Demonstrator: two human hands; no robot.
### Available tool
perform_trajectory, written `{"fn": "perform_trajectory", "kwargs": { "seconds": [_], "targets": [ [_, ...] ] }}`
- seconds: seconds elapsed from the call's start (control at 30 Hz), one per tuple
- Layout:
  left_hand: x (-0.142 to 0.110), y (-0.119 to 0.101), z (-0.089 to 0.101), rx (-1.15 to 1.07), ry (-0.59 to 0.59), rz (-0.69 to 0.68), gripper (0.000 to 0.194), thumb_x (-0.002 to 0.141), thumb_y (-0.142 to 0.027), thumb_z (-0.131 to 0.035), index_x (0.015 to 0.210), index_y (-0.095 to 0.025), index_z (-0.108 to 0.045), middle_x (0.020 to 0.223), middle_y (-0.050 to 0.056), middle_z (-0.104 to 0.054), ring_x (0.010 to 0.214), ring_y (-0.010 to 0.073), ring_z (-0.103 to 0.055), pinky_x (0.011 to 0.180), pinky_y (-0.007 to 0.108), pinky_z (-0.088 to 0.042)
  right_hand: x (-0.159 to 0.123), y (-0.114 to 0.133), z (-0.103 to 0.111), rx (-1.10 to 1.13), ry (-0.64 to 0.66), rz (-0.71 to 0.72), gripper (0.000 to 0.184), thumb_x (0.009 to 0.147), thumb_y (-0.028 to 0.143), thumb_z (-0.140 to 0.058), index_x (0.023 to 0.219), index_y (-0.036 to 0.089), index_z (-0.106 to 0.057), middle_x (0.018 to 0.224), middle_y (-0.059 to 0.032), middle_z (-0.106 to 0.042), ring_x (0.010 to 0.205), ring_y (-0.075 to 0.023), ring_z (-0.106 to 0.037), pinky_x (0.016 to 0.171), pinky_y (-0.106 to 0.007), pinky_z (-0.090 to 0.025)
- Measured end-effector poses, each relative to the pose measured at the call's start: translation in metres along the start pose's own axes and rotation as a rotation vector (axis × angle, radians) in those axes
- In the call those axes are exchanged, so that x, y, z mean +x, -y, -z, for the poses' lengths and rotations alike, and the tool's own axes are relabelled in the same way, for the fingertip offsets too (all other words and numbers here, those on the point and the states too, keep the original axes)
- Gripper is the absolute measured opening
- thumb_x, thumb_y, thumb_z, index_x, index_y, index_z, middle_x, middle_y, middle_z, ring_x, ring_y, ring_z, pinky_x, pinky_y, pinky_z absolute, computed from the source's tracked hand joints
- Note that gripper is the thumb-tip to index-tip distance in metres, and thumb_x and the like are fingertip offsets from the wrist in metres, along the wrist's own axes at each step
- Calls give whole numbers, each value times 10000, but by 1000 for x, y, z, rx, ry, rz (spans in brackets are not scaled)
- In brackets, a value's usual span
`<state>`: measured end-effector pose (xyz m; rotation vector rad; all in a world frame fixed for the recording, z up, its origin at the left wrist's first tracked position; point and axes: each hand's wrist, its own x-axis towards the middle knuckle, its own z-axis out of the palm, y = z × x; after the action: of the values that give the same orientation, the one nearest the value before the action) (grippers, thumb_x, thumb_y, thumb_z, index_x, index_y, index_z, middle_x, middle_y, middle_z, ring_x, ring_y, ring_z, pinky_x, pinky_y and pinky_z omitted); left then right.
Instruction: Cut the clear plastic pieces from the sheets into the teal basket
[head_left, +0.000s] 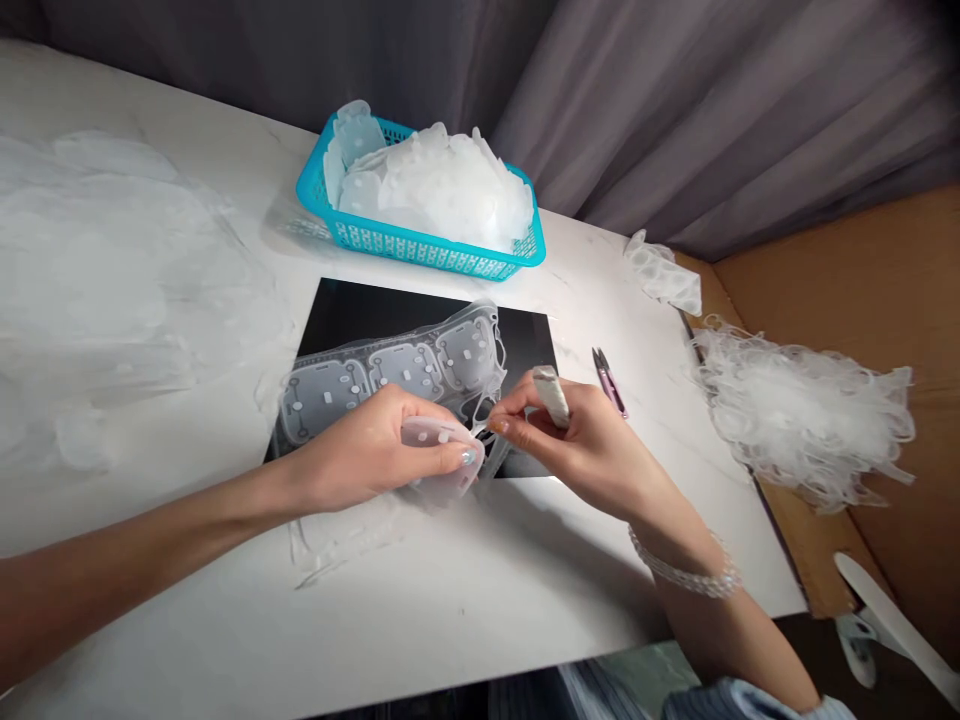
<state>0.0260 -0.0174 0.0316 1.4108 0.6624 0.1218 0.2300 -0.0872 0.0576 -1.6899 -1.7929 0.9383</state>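
Observation:
A translucent silicone-like sheet point(326, 395) with several rounded, holed pads lies partly on a black mat point(360, 312). My left hand point(390, 445) is closed on one pad point(439, 462) at the sheet's right side, thumb on top, bending it up. With thumb and index finger, my right hand point(559, 430) pinches a thin scrap strip point(480, 428) at that pad's edge. A pale, wrapped-looking stick point(551, 396) is tucked in the same hand; its other end is hidden. Thin looped edging point(499, 350) hangs off the sheet's right end.
Behind the mat stands a blue basket point(427, 250) heaped with translucent pads. Small thread snips point(609, 382) lie right of the mat. A large pile of clear sheets point(112, 270) covers the left side. Looped scraps point(806, 415) fill a cardboard box point(847, 280) on the right.

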Motion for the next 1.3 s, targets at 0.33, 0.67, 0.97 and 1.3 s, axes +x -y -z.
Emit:
{"fn": "perform_trajectory", "kwargs": {
  "seconds": [0.33,0.67,0.97,1.3],
  "targets": [
    [-8,-5,-7,223,-211,43,214,799,-390,-637,720,-207,-717,647,-33,-621,603,133,-537,526,229,-355,-9,4,1,5,-7,-1,155,926,246,-603,830,188,-710,749,-2,-594,624,-104,-527,537,-231,-388],
    [1,11,-9,34,-165,-12,326,840,-372,-637,1157,-292,-639,868,-29,-717,787,177,-679,693,268,-501,-14,-8,13,-271,-43,-19,211,944,282,-575,792,198,-695,729,-2,-584,577,-102,-490,534,-243,-377],
    [32,-2,-36,-372,20,-72,355,922,-273,-529,1262,-179,-564,996,76,-732,997,222,-699,907,367,-533,-46,-7,1,-405,-276,40,501,804,488,-725,1224,226,-647,865,-40,-680,568,-133,-577,500,-251,-464],
    [12,18,4,817,-254,-408,439,997,-294,-378,1379,-139,-530,1434,119,-547,1353,251,-480,1142,406,-371,-38,-84,37,-89,-302,-477,416,838,508,-620,1003,136,-710,685,-59,-705,435,-125,-498,404,-246,-319]
  ]
}}
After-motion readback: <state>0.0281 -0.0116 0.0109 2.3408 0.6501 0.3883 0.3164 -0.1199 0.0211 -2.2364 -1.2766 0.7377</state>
